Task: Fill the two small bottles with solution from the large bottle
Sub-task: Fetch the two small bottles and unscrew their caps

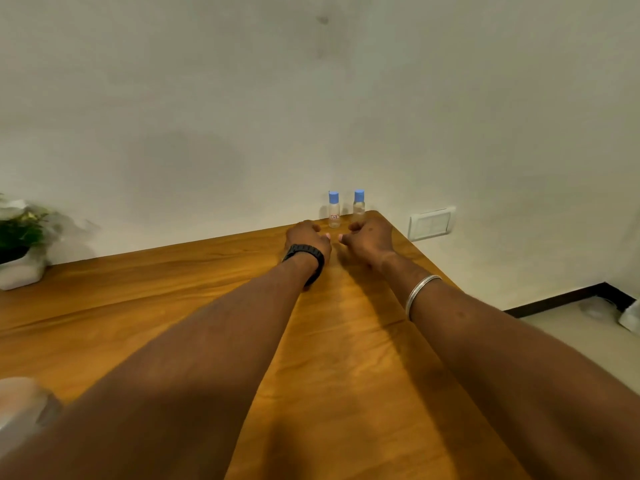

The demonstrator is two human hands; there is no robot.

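Two small clear bottles with blue caps stand upright at the far end of the wooden table (pixel 173 289), close to the wall. The left small bottle (pixel 334 211) carries a small red label; the right small bottle (pixel 359 206) is partly behind my right hand. My left hand (pixel 306 237), with a black watch on the wrist, lies just in front of the bottles with fingers loosely curled, holding nothing. My right hand (pixel 370 237), with a silver bangle on the forearm, lies beside it the same way. At the near left edge a blurred pale rounded object (pixel 20 407) shows; what it is I cannot tell.
A potted plant in a white pot (pixel 20 251) stands at the table's far left. A wall socket plate (pixel 431 223) sits right of the table's far corner. The table's right edge drops to a tiled floor with a dark skirting.
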